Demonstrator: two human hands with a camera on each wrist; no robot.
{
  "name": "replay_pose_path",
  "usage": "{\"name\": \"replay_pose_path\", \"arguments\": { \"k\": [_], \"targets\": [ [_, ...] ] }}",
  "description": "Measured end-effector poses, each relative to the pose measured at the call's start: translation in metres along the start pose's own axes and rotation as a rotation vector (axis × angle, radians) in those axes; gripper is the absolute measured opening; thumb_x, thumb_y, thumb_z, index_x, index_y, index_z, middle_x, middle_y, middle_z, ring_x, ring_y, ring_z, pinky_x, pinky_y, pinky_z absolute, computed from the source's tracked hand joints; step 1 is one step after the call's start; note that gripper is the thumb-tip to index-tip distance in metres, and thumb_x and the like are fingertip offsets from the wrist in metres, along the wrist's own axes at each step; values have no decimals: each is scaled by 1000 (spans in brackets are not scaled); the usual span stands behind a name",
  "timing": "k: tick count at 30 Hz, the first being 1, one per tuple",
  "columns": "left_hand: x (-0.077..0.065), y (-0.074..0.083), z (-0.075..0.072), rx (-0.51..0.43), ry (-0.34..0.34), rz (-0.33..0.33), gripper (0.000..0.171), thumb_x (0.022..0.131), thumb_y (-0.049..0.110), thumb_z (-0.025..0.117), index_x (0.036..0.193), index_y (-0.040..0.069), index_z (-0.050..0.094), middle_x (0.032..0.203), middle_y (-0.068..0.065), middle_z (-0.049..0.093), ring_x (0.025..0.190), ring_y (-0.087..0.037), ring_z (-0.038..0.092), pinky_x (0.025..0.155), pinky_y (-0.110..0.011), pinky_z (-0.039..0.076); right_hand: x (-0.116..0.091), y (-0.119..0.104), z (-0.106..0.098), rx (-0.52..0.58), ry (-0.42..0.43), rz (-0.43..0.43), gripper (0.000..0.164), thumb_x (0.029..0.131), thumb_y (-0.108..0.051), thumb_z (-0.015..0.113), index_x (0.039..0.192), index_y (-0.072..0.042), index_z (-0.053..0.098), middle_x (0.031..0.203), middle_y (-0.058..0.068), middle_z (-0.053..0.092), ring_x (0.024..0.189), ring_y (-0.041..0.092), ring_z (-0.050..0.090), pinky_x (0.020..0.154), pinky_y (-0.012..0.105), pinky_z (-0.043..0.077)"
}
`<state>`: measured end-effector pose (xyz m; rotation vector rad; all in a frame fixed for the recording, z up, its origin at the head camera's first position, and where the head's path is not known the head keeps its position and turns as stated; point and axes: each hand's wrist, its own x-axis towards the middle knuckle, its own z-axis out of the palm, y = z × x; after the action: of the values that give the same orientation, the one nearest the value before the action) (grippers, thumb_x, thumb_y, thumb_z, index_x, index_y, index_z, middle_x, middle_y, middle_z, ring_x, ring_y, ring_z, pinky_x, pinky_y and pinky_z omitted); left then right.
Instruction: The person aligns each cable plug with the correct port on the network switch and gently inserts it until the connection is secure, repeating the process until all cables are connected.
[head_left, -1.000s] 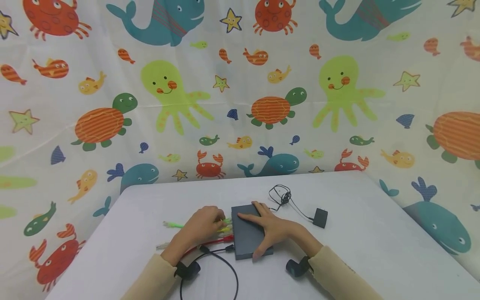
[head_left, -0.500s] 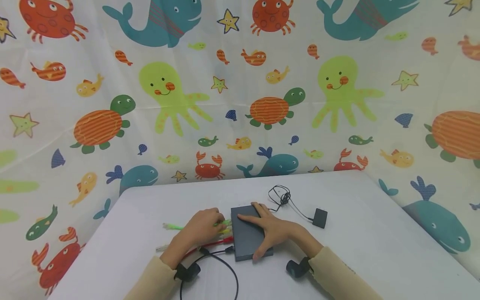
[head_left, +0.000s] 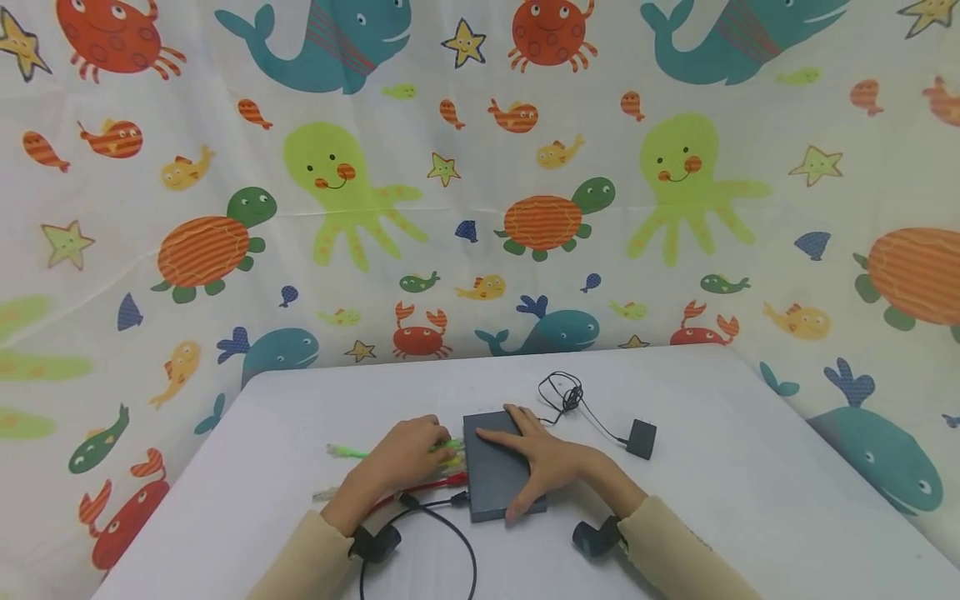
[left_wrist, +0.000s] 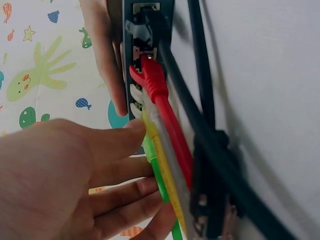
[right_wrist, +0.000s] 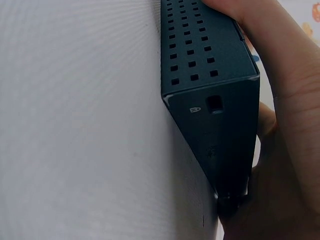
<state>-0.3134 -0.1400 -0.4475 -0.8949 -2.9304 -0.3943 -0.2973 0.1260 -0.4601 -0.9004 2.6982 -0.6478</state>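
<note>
A dark network switch (head_left: 497, 479) lies flat on the white table, its ports facing left. My right hand (head_left: 551, 462) spans it, fingers spread across the top and thumb at the near edge, holding it. My left hand (head_left: 408, 450) is at the port side. In the left wrist view its thumb and fingers pinch a green network cable (left_wrist: 161, 177) close to the ports. A yellow cable (left_wrist: 165, 170) and a whitish one run alongside. Red cable (left_wrist: 156, 82) and black cable (left_wrist: 170, 65) plugs sit in ports. Fingers hide the green plug's end.
A black power adapter (head_left: 641, 438) with a bundled cord (head_left: 572, 396) lies right of the switch. A loose black cable loop (head_left: 472, 550) curves toward the table's near side. Free cable ends, including a clear plug (head_left: 324, 494), lie at the left. A patterned curtain hangs behind.
Both hands and the switch stay almost in place; the left fingers shift only slightly at the green cable. The head view sways a little.
</note>
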Motion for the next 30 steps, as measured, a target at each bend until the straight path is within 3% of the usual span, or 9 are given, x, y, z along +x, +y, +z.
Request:
{"name": "replay_pose_path", "arguments": {
  "k": [11,24,27,30],
  "targets": [
    [1,-3,0,-13,-32,-1,28,90,35,66,106,13,73,91,4,59,76,-9,52,72,-30,49,3,1,-1,4,-5,-1,109,58,-66,81,148,-51,21,163,12,-11,149,41,-11,107,74,17],
    [-2,-3,-7,-51,-27,-47,31,89,36,67,109,12,72,94,3,63,84,-11,56,80,-34,52,6,2,-3,19,-21,-4,109,60,-64,81,149,-50,19,162,10,-18,148,37,-19,107,74,14],
    [-2,-2,-10,-52,-10,-83,35,88,37,68,113,13,70,100,1,65,91,-14,59,85,-37,53,3,2,-10,28,-22,26,105,63,-65,79,149,-49,21,163,8,-13,149,36,-14,108,72,17],
    [-5,-6,-13,-48,32,-126,37,88,37,68,117,13,68,105,-2,66,96,-17,61,88,-41,53,-5,1,-18,42,14,43,97,68,-64,76,149,-44,27,165,7,2,151,34,2,110,68,21]
  ]
}}
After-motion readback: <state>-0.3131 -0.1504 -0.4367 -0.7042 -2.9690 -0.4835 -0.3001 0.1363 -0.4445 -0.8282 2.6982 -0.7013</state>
